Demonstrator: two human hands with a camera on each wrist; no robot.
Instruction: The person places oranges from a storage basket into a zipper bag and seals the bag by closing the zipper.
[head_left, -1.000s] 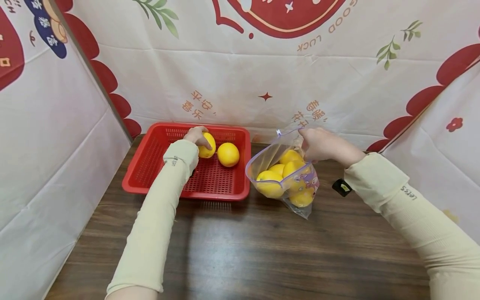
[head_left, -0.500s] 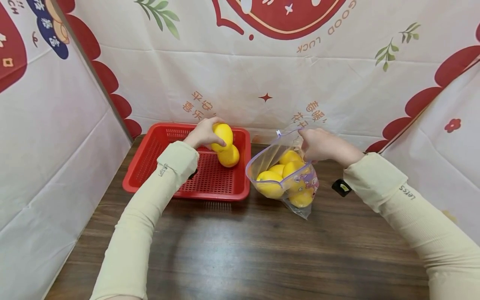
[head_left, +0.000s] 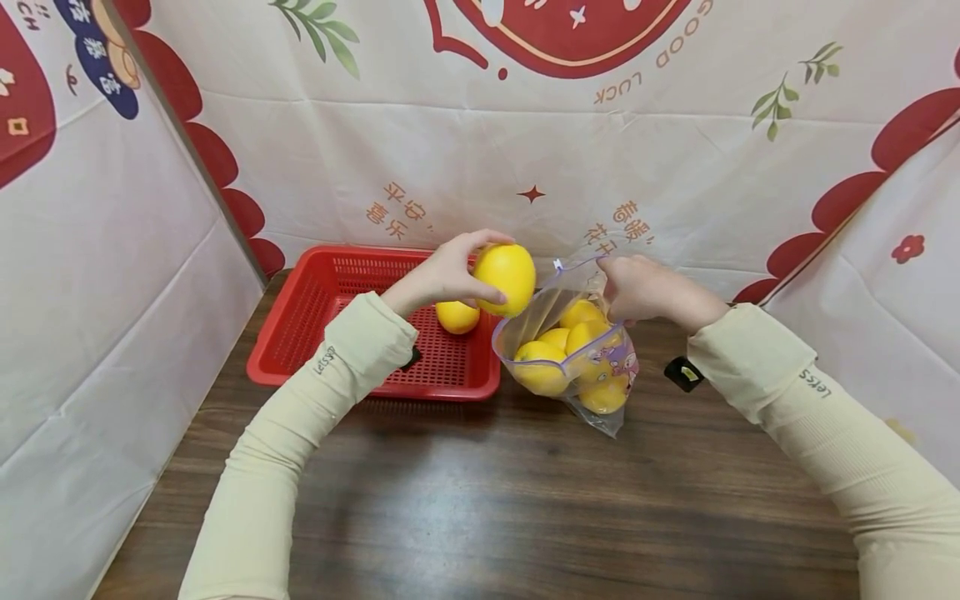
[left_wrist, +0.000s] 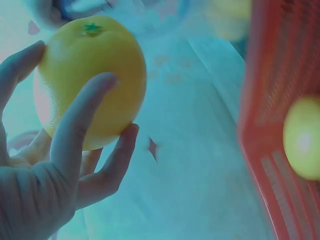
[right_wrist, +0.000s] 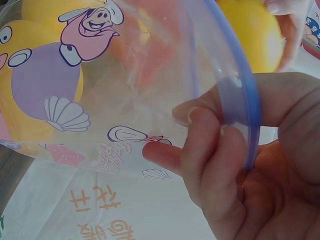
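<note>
My left hand [head_left: 453,271] grips a round yellow orange [head_left: 506,279] with a green stem mark, its thumb and fingers spread around the fruit in the left wrist view. This orange hangs above the right rim of the red basket [head_left: 315,375], just left of the bag's mouth. A clear zip bag [head_left: 551,312] with purple edging and cartoon prints stands with its mouth wide, several yellow fruits [head_left: 581,337] inside. On the bag's upper right edge, my right hand [head_left: 648,292] pinches the purple zip strip between thumb and fingers, as the right wrist view shows.
Another yellow fruit [head_left: 456,317] lies in the basket, partly behind the left hand. Basket and bag stand side by side at the back of the wooden table [head_left: 525,500]. White printed cloth walls [head_left: 465,167] enclose the back and both sides.
My left hand has lifted the orange out of the basket and carried it right, toward the bag's mouth. The right hand and the bag have stayed in place.
</note>
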